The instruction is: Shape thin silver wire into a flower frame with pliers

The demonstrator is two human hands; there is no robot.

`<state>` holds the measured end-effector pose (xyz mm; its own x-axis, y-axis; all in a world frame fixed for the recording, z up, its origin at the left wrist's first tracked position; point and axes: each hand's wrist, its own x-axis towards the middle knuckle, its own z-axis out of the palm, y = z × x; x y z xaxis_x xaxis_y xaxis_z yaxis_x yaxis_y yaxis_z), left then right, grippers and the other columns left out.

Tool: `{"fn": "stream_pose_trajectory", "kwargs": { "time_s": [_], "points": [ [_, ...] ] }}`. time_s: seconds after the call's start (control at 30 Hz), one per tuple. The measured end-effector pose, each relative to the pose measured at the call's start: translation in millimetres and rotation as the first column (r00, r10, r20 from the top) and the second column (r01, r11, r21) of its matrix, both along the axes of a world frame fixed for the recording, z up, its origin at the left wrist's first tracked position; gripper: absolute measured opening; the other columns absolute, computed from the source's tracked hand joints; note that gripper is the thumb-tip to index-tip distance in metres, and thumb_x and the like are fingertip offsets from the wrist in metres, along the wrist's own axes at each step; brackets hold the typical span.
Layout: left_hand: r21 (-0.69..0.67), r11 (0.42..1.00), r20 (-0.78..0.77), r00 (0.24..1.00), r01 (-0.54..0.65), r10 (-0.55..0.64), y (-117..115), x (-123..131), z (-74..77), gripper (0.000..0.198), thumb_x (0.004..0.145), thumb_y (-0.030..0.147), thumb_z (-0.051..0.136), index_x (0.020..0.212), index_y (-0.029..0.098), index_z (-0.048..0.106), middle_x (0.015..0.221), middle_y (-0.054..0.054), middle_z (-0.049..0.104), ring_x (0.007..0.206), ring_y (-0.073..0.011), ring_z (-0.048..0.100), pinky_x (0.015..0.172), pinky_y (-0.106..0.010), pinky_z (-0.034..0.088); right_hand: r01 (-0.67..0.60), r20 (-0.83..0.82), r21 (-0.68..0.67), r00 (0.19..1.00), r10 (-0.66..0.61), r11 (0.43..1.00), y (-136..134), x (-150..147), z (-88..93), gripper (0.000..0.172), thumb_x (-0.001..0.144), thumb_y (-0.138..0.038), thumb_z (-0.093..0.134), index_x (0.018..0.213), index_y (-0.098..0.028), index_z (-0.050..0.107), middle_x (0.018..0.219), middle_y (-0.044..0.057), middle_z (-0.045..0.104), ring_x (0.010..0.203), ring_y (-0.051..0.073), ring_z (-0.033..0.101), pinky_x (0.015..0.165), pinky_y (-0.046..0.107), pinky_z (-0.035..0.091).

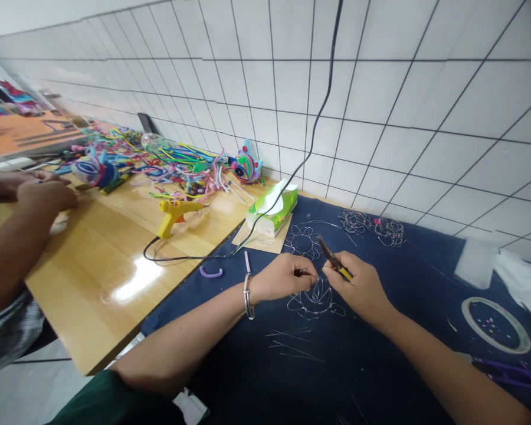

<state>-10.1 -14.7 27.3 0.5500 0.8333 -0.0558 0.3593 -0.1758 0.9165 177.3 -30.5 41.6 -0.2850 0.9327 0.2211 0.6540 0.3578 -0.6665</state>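
Observation:
My left hand (285,275) is closed in a pinch on the upper part of a wire ornament (314,304), whose thin silver loops spread out below the fingers with small beads on them. My right hand (358,283) grips pliers (335,258) with yellow on the handle, the dark jaws pointing up and to the left. Its thumb side is close to the pinched wire. Just behind the hands lies a flower-shaped wire piece (303,242). Several short cut wires (294,345) lie on the dark blue cloth (248,383) in front.
A tissue pack (272,206) and yellow glue gun (174,215) sit left, with a black cord (318,112) hanging across. Beaded wire bundles (383,230) lie behind. Right are a ring-shaped dish (495,324) and purple scissors (508,373). Another person's hands (44,192) work at far left.

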Motion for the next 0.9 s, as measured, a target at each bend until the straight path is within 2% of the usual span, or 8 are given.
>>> {"fn": "stream_pose_trajectory", "kwargs": {
  "time_s": [0.1,0.27,0.4,0.53,0.73,0.9],
  "points": [
    [-0.081,0.996,0.097,0.995,-0.03,0.038,0.3,2.1,-0.8,0.014,0.076,0.022,0.051,0.076,0.013,0.062,0.063,0.001,0.055,0.053,-0.0059,0.045,0.051,-0.018,0.035,0.04,-0.046,0.022,0.998,-0.039,0.999,-0.9,0.3,-1.1,0.009,0.079,-0.027,0.05,0.08,-0.02,0.054,0.074,-0.001,0.057,0.065,0.011,0.051,0.061,0.021,0.037],
    [-0.147,0.985,0.301,0.944,-0.096,0.137,-0.3,8.7,-6.3,0.01,0.075,0.02,0.055,0.077,0.011,0.06,0.073,-0.001,0.057,0.068,-0.0087,0.049,0.068,-0.022,0.039,0.068,-0.097,0.029,0.993,-0.065,0.997,-1.5,-0.4,0.4,0.01,0.079,-0.029,0.049,0.078,-0.02,0.054,0.071,-0.002,0.055,0.063,0.01,0.05,0.061,0.022,0.037],
    [-0.194,0.98,0.383,0.916,-0.05,0.122,-1.3,11.0,-8.9,0.009,0.077,0.019,0.052,0.076,0.012,0.057,0.067,0.0,0.055,0.063,-0.0082,0.05,0.066,-0.023,0.04,0.058,-0.104,0.033,0.993,-0.054,0.998,-1.3,0.9,0.9,0.011,0.08,-0.029,0.049,0.078,-0.02,0.054,0.07,-0.001,0.055,0.063,0.011,0.05,0.06,0.022,0.037],
    [-0.181,0.983,0.358,0.93,-0.018,0.083,-2.5,9.6,-6.1,0.01,0.077,0.021,0.052,0.076,0.012,0.055,0.061,0.002,0.05,0.056,-0.0066,0.046,0.057,-0.02,0.039,0.048,-0.106,0.05,0.993,-0.042,0.998,-0.8,2.8,-0.5,0.011,0.08,-0.029,0.048,0.079,-0.02,0.054,0.071,-0.001,0.055,0.063,0.011,0.05,0.061,0.022,0.037],
    [-0.092,0.996,0.242,0.97,-0.017,0.039,-2.6,7.5,-3.2,0.013,0.077,0.024,0.053,0.077,0.012,0.056,0.061,0.003,0.046,0.054,-0.0056,0.04,0.055,-0.019,0.035,0.045,-0.089,0.036,0.995,-0.042,0.998,-0.6,2.8,0.7,0.011,0.08,-0.029,0.048,0.08,-0.02,0.054,0.073,-0.001,0.056,0.064,0.011,0.05,0.061,0.022,0.037],
    [-0.06,0.998,0.24,0.97,-0.025,0.039,-1.9,8.8,-6.6,0.014,0.075,0.026,0.057,0.076,0.012,0.055,0.062,0.004,0.045,0.055,-0.005,0.039,0.055,-0.019,0.034,0.044,-0.095,0.042,0.995,-0.04,0.998,-1.2,2.8,0.0,0.011,0.08,-0.028,0.048,0.08,-0.02,0.055,0.072,-0.001,0.056,0.064,0.011,0.05,0.06,0.022,0.037]
  ]
}}
